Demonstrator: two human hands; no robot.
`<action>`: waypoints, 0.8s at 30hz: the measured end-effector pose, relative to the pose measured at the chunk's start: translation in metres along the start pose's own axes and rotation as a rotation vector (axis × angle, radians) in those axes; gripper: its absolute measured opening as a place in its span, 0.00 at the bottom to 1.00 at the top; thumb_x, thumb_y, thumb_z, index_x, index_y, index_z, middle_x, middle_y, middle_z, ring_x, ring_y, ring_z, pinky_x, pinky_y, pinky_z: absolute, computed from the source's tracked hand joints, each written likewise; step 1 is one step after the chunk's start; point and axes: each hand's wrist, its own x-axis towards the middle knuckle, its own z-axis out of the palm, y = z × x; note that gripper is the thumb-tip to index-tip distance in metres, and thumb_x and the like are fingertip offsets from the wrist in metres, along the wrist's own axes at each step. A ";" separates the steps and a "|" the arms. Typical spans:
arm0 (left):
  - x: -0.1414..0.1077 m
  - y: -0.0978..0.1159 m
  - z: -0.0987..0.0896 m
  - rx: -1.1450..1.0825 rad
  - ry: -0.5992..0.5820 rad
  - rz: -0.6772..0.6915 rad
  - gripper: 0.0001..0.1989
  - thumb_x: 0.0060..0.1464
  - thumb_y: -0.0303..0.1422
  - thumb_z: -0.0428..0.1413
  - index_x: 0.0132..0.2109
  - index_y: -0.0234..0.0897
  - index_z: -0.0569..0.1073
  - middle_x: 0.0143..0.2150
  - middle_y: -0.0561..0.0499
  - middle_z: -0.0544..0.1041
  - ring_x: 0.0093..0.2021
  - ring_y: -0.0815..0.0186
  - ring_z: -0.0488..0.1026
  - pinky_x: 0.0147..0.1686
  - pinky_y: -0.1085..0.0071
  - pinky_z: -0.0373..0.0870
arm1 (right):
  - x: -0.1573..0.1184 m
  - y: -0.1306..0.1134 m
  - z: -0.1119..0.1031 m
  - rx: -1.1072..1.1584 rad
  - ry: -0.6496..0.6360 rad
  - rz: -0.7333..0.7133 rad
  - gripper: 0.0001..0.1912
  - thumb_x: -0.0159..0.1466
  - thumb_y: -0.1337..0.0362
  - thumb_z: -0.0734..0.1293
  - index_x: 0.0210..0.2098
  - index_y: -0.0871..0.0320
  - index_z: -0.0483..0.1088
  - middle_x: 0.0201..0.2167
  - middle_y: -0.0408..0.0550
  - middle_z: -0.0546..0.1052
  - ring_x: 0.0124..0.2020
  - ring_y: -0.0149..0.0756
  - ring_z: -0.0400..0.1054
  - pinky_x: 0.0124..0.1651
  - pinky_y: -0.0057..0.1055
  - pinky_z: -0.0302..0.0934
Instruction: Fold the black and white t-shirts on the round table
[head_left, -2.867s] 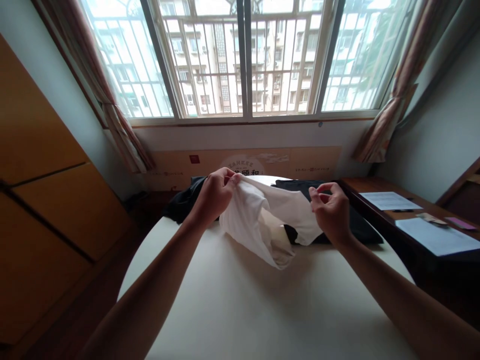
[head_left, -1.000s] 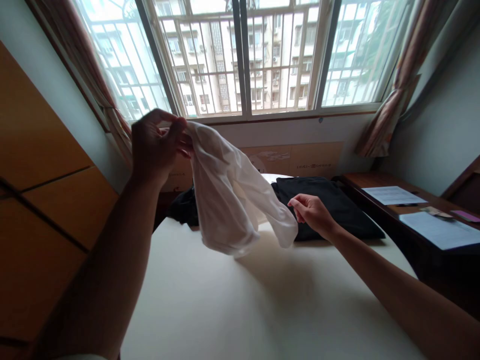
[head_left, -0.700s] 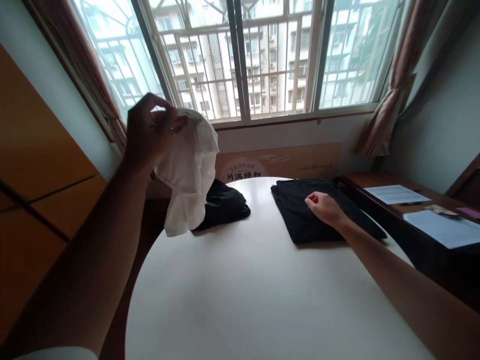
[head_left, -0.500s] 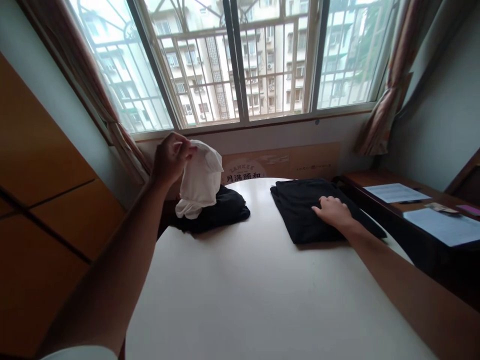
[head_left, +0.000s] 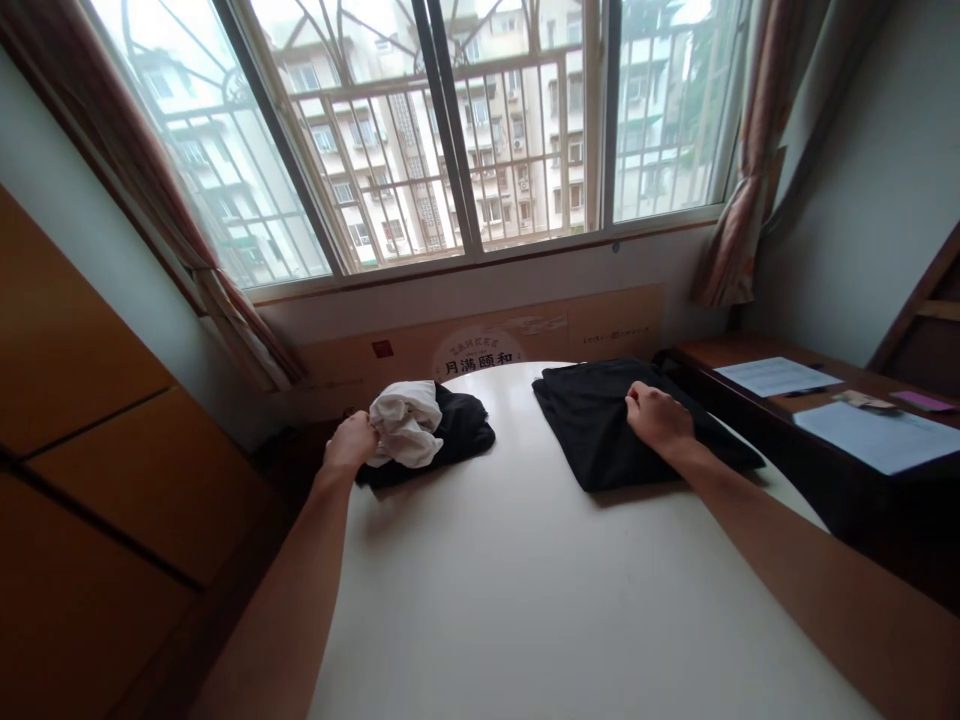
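A white table (head_left: 517, 590) with a rounded far edge stands below a barred window (head_left: 450, 130), and a brown desk (head_left: 724, 352) adjoins its right side. At the table's far left edge, a dark bundle (head_left: 469, 428) carries a white cloth (head_left: 409, 420) on its left part. The left hand (head_left: 351, 442) is at the white cloth's left side, its fingers curled together and seeming to pinch the fabric there. To lay it down well, I'd keep the hand low, let the folds settle toward the middle of the bundle, and loosen the grip gently so nothing drags over the table edge. The white cloth looks thin, soft and loosely crumpled. Near the far right edge lies a folded black cloth (head_left: 589, 425), flat and wide; the right hand (head_left: 660, 420) is over it, fingers bent close together, though whether they pinch any fabric I cannot tell.
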 end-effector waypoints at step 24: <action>-0.148 0.201 0.020 -0.159 -0.154 0.738 0.09 0.72 0.35 0.50 0.44 0.38 0.73 0.41 0.45 0.81 0.39 0.58 0.80 0.36 0.68 0.69 | -0.106 -0.086 -0.086 1.294 0.162 -0.494 0.16 0.72 0.45 0.67 0.45 0.48 0.63 0.33 0.43 0.74 0.26 0.37 0.72 0.24 0.33 0.70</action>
